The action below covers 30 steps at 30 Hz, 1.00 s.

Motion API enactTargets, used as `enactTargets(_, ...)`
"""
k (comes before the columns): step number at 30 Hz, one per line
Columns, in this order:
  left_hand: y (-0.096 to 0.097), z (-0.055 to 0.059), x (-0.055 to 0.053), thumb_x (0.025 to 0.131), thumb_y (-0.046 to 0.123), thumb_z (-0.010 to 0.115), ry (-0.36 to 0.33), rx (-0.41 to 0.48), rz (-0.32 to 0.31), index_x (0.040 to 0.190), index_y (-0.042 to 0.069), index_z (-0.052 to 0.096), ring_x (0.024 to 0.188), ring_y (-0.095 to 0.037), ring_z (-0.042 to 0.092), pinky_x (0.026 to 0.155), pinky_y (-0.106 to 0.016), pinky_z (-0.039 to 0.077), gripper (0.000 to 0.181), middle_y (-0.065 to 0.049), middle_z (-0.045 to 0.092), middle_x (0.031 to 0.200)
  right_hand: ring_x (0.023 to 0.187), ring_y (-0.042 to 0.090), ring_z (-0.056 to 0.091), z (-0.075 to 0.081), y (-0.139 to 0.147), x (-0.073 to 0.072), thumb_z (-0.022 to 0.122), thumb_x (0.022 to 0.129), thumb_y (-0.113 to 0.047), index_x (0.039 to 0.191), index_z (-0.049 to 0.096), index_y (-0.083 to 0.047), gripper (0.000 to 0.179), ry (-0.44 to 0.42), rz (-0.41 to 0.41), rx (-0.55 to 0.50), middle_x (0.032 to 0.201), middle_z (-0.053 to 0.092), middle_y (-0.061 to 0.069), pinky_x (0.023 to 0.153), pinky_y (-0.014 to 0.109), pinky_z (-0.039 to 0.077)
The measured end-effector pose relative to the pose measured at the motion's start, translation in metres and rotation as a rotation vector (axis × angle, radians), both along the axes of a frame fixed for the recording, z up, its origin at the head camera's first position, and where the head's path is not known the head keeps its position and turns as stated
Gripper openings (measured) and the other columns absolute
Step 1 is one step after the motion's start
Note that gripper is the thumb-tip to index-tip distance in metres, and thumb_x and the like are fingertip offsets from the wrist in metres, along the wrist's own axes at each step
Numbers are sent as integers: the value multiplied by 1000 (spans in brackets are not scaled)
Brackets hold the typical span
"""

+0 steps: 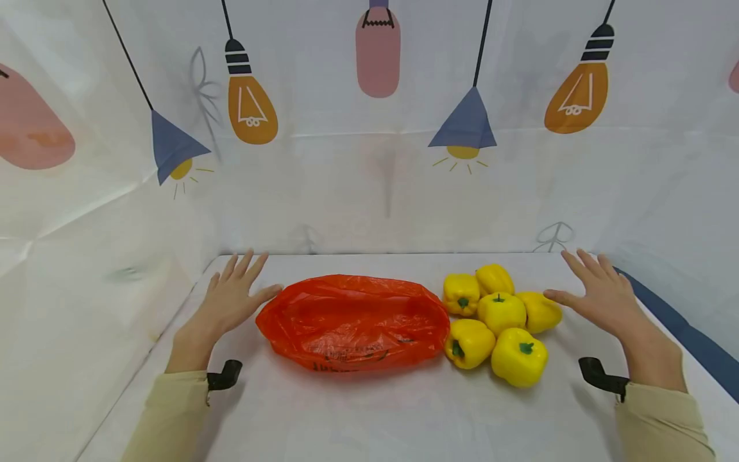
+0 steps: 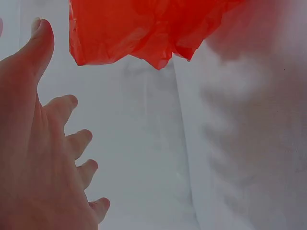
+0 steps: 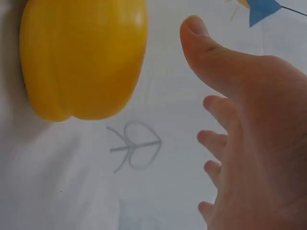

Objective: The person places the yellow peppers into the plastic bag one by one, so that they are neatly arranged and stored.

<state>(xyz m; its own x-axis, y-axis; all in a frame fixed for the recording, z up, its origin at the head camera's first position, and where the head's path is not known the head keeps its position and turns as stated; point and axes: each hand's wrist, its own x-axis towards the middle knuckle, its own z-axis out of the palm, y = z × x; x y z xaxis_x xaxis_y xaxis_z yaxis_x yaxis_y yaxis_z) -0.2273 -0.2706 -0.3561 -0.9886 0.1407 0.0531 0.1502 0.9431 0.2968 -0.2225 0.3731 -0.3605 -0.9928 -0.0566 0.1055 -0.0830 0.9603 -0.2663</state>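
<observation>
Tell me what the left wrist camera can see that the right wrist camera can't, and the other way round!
Only the left wrist view shows the red plastic bag and the left grip.

Only the right wrist view shows a yellow pepper, the right grip, a grey looped drawing and part of a blue lamp picture.

Both show some white table and white backdrop, plus a grip touching nothing.

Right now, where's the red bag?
In the head view, the red bag lies on the table, left of the yellow peppers, near the left hand.
</observation>
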Motion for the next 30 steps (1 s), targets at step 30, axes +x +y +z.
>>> enactTargets(30,32,1,16,88,35,72,-266,334,-320,150,28,40,150,-39,20,109,-68,38,70,-6,12,168,131,56,35,-6,-29,-2,73,83,-38,152,34,-3,86,-333,210,-181,151,33,34,97,77,36)
